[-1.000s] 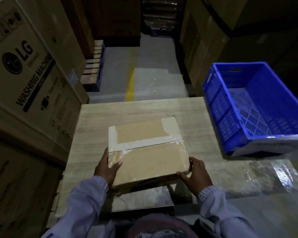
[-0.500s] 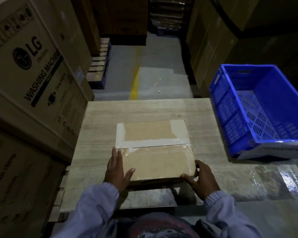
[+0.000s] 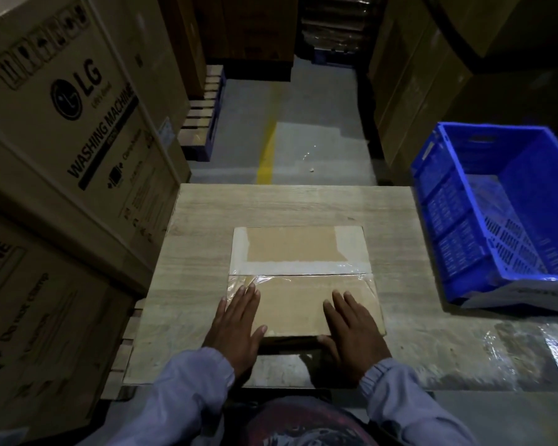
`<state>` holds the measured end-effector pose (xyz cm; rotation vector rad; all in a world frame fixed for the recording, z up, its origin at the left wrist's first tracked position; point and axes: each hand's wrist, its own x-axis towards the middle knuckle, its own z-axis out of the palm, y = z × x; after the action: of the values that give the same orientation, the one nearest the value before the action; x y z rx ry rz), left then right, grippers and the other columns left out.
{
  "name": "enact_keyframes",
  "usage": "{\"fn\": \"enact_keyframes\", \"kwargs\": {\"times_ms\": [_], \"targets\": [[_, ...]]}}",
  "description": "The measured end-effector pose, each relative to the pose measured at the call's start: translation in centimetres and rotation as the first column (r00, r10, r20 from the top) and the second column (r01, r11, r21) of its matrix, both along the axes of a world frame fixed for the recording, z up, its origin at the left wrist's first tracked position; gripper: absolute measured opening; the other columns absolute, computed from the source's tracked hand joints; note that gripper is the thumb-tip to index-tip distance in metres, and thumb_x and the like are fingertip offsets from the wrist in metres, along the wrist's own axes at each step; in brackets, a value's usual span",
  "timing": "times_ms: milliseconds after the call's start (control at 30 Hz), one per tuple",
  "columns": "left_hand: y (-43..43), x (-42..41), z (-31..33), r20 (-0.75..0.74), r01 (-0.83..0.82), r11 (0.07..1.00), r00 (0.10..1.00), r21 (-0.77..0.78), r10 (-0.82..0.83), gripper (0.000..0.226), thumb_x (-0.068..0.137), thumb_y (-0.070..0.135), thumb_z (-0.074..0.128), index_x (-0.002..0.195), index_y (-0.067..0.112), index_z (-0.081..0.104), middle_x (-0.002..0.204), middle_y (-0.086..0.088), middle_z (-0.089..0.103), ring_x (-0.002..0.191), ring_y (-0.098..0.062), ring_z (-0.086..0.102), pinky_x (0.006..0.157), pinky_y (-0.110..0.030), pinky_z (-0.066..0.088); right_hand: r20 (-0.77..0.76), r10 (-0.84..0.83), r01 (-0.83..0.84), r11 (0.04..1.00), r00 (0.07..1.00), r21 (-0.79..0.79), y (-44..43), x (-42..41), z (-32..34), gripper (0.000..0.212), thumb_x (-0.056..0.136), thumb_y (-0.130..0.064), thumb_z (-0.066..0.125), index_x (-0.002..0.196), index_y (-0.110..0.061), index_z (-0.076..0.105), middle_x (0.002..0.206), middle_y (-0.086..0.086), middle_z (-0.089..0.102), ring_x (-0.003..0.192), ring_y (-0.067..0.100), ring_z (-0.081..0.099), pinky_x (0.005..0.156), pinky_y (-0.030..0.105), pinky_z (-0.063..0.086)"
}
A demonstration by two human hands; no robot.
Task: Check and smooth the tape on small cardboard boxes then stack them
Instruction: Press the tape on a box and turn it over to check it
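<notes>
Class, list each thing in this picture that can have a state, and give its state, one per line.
Cardboard box: shut, lying flat on the table.
Tape: stuck across the seam, wrinkled at its left end.
Left hand: open, flat on the box.
Right hand: open, flat on the box.
Blue crate: upright, open-topped.
Washing machine cartons: shut, stacked.

A blue plastic crate (image 3: 448, 226) with slotted walls sits to the right of a pale wood-grain table (image 3: 271, 204) in a dim warehouse aisle. Large cartons (image 3: 78, 123) printed "LG" and "WASHING MACHINE" are stacked along the left, and plain brown cartons (image 3: 409, 91) line the right. A yellow line (image 3: 266, 156) runs down the grey floor past a wooden pallet (image 3: 203, 120).
</notes>
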<state>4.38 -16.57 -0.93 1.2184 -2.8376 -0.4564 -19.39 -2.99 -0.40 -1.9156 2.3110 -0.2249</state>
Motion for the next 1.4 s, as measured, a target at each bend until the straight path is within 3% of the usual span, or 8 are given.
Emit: {"fn": "enact_keyframes", "kwargs": {"times_ms": [133, 300, 533, 800, 900, 1000, 1100, 1400], "targets": [[-0.2, -0.3, -0.3, 0.003, -0.003, 0.996, 1.0, -0.092, 0.003, 0.061, 0.086, 0.045, 0.04, 0.135, 0.012, 0.052, 0.144, -0.007, 0.049, 0.135, -0.02, 0.035, 0.109, -0.041, 0.02, 0.01, 0.02, -0.019, 0.998, 1.0, -0.055, -0.3, -0.8, 0.4, 0.062, 0.099, -0.055, 0.023, 0.12, -0.016, 0.065, 0.13, 0.013, 0.061, 0.117, 0.035, 0.058, 0.088, 0.043, 0.051], [-2.1, -2.3, 1.2, -0.034, -0.062, 0.98, 0.998, -0.19, 0.057, 0.031, 0.076, 0.03, 0.069, 0.105, 0.021, 0.061, 0.106, -0.002, 0.058, 0.088, -0.026, 0.056, 0.08, -0.037, 0.042, 0.072, -0.006, 0.018, 0.985, 0.997, -0.171, -3.1, -2.6, 1.3, 0.014, 0.078, -0.024, 0.068, 0.09, -0.018, 0.067, 0.096, 0.005, 0.062, 0.079, 0.031, 0.058, 0.065, 0.037, 0.049], [-3.2, -3.3, 0.5, -0.008, -0.099, 0.993, 0.995, -0.064, 0.099, 0.055, 0.099, 0.032, 0.04, 0.151, 0.02, 0.026, 0.161, -0.003, 0.014, 0.146, -0.023, 0.014, 0.118, -0.035, 0.006, 0.058, -0.057, 0.06, 0.997, 0.997, -0.043, -5.0, -3.8, -0.4, 0.059, 0.097, -0.046, 0.031, 0.139, -0.01, 0.048, 0.148, 0.014, 0.042, 0.138, 0.031, 0.037, 0.112, 0.042, 0.028], [-4.2, -4.0, 1.0, 0.015, -0.11, 0.984, 0.994, -0.137, 0.113, 0.053, 0.089, 0.04, 0.051, 0.138, 0.021, 0.046, 0.144, -0.005, 0.044, 0.126, -0.027, 0.043, 0.104, -0.04, 0.035, -0.054, -0.062, 0.06, 0.997, 0.997, -0.04, -6.1, -4.0, 1.6, 0.041, 0.087, -0.043, 0.048, 0.12, -0.021, 0.056, 0.13, 0.005, 0.052, 0.112, 0.028, 0.051, 0.09, 0.04, 0.041], [-6.7, -5.4, 1.7, 0.013, -0.139, 0.981, 0.99, -0.134, 0.142, 0.057, 0.093, 0.047, 0.046, 0.144, 0.026, 0.034, 0.148, -0.004, 0.033, 0.131, -0.026, 0.032, 0.108, -0.041, 0.028, -0.072, -0.07, 0.065, 0.996, 0.995, -0.062, -8.2, -5.2, 2.7, 0.035, 0.083, -0.048, 0.053, 0.11, -0.026, 0.053, 0.113, -0.001, 0.047, 0.098, 0.024, 0.047, 0.081, 0.037, 0.036], [-9.0, -6.4, 1.1, 0.076, -0.176, 0.981, 0.98, -0.075, 0.182, 0.065, 0.097, 0.053, 0.032, 0.153, 0.028, 0.01, 0.162, -0.001, 0.001, 0.147, -0.024, 0.006, 0.118, -0.04, 0.009, -0.062, -0.083, 0.084, 0.996, 0.995, 0.009, -9.6, -6.7, 1.9, 0.058, 0.087, -0.057, 0.045, 0.133, -0.021, 0.047, 0.138, 0.009, 0.042, 0.125, 0.031, 0.042, 0.101, 0.043, 0.036], [-9.5, -6.4, 0.0, 0.066, -0.149, 0.983, 0.985, -0.104, 0.157, 0.068, 0.093, 0.058, 0.018, 0.154, 0.029, 0.006, 0.163, -0.001, 0.0, 0.149, -0.023, 0.001, 0.118, -0.039, 0.006, -0.057, -0.064, 0.068, 0.995, 0.996, 0.071, -9.8, -7.3, 0.7, 0.074, 0.091, -0.065, 0.027, 0.15, -0.02, 0.028, 0.16, 0.009, 0.018, 0.147, 0.029, 0.016, 0.116, 0.045, 0.019], [-9.0, -6.3, 0.4, -0.096, -0.272, 0.96, 0.959, -0.063, 0.266, 0.077, 0.087, 0.059, 0.042, 0.152, 0.025, 0.017, 0.162, -0.004, 0.001, 0.147, -0.026, 0.006, 0.116, -0.041, 0.017, 0.076, -0.178, 0.185, 0.978, 0.981, -0.098, -10.2, -7.6, 0.1, 0.064, 0.092, -0.05, 0.035, 0.141, -0.01, 0.045, 0.153, 0.014, 0.033, 0.142, 0.031, 0.028, 0.115, 0.045, 0.028]]}}
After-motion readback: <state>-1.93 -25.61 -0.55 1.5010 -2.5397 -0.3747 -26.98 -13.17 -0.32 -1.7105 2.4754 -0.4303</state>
